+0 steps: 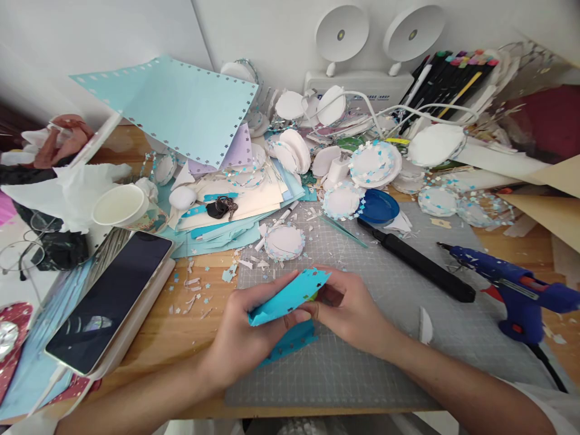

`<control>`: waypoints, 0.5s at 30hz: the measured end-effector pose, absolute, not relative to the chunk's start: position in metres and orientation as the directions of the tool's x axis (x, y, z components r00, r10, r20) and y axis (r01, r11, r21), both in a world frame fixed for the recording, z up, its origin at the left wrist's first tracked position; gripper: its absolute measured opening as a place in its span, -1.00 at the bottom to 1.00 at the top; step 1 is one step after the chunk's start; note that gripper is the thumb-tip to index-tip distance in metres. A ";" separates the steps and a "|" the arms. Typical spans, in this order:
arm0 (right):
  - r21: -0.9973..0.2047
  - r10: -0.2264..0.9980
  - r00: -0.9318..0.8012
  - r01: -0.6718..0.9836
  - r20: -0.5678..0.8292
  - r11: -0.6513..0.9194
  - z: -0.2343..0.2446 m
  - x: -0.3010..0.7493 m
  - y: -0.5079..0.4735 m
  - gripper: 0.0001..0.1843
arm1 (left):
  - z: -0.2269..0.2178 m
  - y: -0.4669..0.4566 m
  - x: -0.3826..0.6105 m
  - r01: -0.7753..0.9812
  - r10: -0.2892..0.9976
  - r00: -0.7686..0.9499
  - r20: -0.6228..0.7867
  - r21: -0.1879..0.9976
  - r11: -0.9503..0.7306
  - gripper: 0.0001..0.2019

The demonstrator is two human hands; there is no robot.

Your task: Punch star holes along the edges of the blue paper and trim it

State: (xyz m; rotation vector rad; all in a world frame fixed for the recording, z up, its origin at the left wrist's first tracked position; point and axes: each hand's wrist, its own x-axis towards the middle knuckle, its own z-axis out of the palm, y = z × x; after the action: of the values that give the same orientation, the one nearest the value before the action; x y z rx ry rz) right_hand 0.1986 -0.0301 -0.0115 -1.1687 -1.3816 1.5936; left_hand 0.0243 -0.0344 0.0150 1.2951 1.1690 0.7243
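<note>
My left hand (244,329) is closed on a bright blue sheet of paper (283,299), held tilted above the cutting mat, with small flower-shaped holes along its far right edge. At that right edge my right hand (348,305) is closed around a small yellow-green thing (313,296). It looks like a paper punch, but fingers and paper hide most of it. Below the hands another blue part with punched holes (292,343) shows; whether it belongs to the same sheet I cannot tell.
A blue glue gun (512,284) and a black pen-like tool (421,266) lie right on the grey cutting mat (362,380). White discs edged with blue bits (284,241) crowd the back. A phone (111,302), a paper cup (120,205) and a punched light-blue sheet (181,112) are left.
</note>
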 end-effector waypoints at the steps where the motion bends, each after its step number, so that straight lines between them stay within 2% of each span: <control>1: -0.981 0.923 -0.332 0.034 -0.194 -0.194 -0.012 0.198 -0.030 -0.86 | 0.014 -0.033 0.024 0.194 0.922 0.304 -0.240 0.963 0.187 -0.60; 4: -0.959 0.917 -0.300 -0.023 -0.263 -0.283 -0.013 0.198 -0.030 -0.77 | 0.009 -0.028 0.021 0.200 0.920 0.318 -0.230 0.965 0.172 -0.69; 7: -0.943 0.924 -0.259 -0.101 -0.282 -0.317 -0.010 0.200 -0.029 -0.62 | 0.005 -0.021 0.017 0.200 0.945 0.230 -0.233 0.962 0.188 -0.78; 10: -0.933 0.922 -0.282 -0.166 -0.266 -0.320 -0.005 0.206 -0.027 -0.69 | 0.004 -0.018 0.016 0.185 0.968 0.129 -0.217 0.964 0.191 -0.75; 12: -0.920 0.913 -0.315 -0.206 -0.260 -0.334 -0.004 0.210 -0.025 -0.74 | 0.005 -0.017 0.016 0.182 0.971 0.128 -0.199 0.968 0.175 -0.76; 15: -0.902 0.897 -0.347 -0.233 -0.273 -0.364 -0.005 0.214 -0.021 -0.72 | 0.005 -0.016 0.017 0.210 0.977 0.104 -0.187 0.964 0.163 -0.77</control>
State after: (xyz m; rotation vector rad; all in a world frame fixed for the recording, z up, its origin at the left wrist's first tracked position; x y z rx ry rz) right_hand 0.2140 -0.0215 -0.0053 -1.0462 -1.0199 1.8142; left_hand 0.0169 -0.0165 0.0050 1.2747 1.3391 0.8854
